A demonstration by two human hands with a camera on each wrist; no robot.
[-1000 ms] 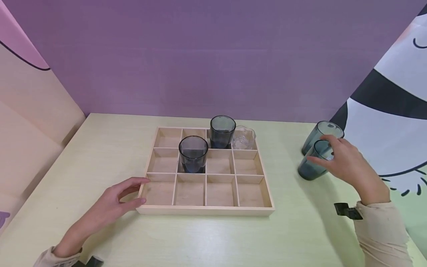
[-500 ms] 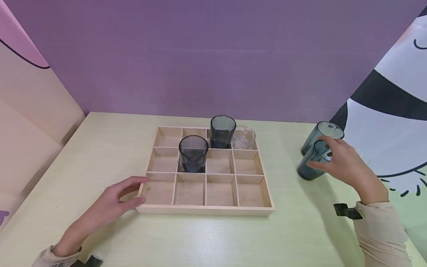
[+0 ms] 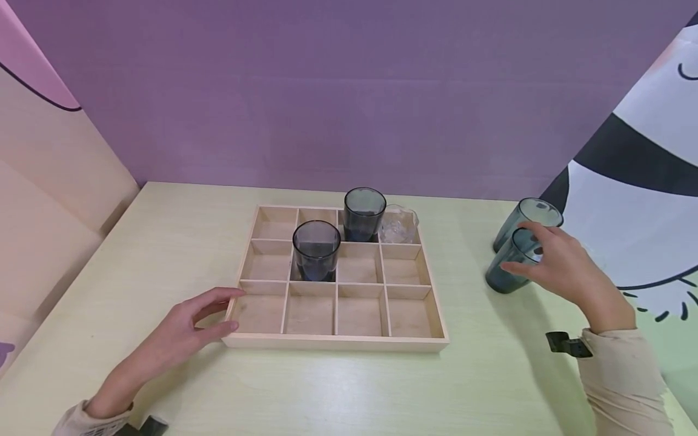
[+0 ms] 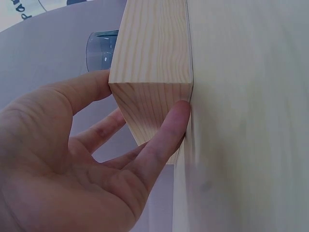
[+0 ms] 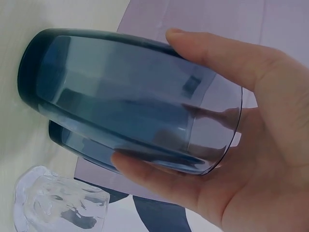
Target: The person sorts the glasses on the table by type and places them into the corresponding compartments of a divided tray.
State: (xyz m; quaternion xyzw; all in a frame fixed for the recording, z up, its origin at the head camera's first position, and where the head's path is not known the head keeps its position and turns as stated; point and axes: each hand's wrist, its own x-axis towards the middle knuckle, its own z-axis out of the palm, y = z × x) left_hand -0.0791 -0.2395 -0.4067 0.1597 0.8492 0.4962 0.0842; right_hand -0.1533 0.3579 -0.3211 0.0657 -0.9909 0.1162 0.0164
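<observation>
In the head view, my left hand (image 3: 180,330) holds the left side of a wooden compartment tray (image 3: 335,343) near its front corner. The left wrist view shows its digits against the top edge and the lower side of the pale wood (image 4: 154,43). At the right, my right hand (image 3: 564,266) grips the nearer of two tall blue-grey drinking glasses (image 3: 504,275), thumb on one side and fingers on the other. That glass (image 5: 116,92) stands upright on the table. Close behind it is the other blue-grey glass (image 3: 504,233), partly hidden by the hand.
Inside the tray stand two dark glasses, one in the middle row (image 3: 316,257) and one in the back row (image 3: 364,215). A clear wavy glass (image 3: 399,227) occupies the back right compartment. The right wrist view has another clear glass (image 5: 63,203). A purple wall (image 3: 349,97) rises behind.
My right thumb and fingers have closed in against the nearer blue-grey glass. My left hand and the tray have stayed in place.
</observation>
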